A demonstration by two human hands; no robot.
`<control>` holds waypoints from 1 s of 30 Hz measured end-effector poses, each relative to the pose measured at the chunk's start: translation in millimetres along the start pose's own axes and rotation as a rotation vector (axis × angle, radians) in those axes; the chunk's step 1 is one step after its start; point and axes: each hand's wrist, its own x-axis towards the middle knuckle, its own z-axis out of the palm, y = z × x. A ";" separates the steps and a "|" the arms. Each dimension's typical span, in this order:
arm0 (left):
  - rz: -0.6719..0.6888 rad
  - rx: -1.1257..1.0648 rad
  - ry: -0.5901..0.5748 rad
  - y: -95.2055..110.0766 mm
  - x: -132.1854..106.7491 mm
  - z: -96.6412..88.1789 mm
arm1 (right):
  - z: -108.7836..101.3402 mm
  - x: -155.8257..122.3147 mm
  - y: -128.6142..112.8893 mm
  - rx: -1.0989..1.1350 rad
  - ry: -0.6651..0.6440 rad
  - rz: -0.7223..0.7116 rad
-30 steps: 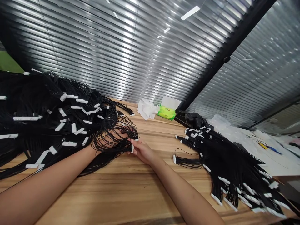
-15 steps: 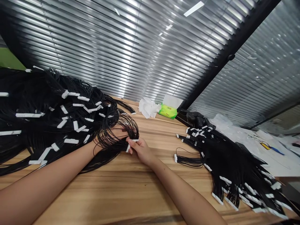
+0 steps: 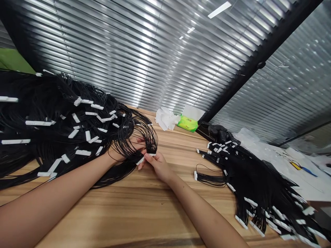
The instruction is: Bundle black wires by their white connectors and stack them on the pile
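A looped black wire harness (image 3: 134, 137) with white connectors at its ends is between my hands, over the wooden table. My left hand (image 3: 136, 144) reaches through the loop and is closed on the wires close to the connectors; strands partly cover its fingers. My right hand (image 3: 160, 167) pinches the harness at a white connector (image 3: 151, 154), thumb on top. Just left of that thumb a second white connector (image 3: 140, 160) sits at a slant, its wires running back to the left. Both hands almost touch.
To the left lies a large heap of black wire harnesses (image 3: 51, 113) with white connectors. A second pile (image 3: 258, 175) spreads along the right. Crumpled tissue (image 3: 167, 119) and a green tissue pack (image 3: 187, 123) lie at the back, by the blinds (image 3: 116, 51). Yellow-and-blue-handled tool (image 3: 302, 169) sits far right.
The slanted connector has turned flatter and sits farther from the other one, with the wires spread between them. My hands stay close together; the whole view has shifted slightly.
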 end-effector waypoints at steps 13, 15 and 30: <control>-0.124 -0.077 0.017 7.6 -1.2 6.4 | -0.6 -1.0 1.4 -0.061 -0.058 -0.017; -0.139 -0.084 0.026 10.6 -1.8 7.5 | -0.5 -1.2 1.8 -0.068 -0.055 -0.020; -0.116 -0.099 0.045 12.2 -3.0 11.7 | 1.1 -0.3 -0.5 -0.126 -0.033 -0.031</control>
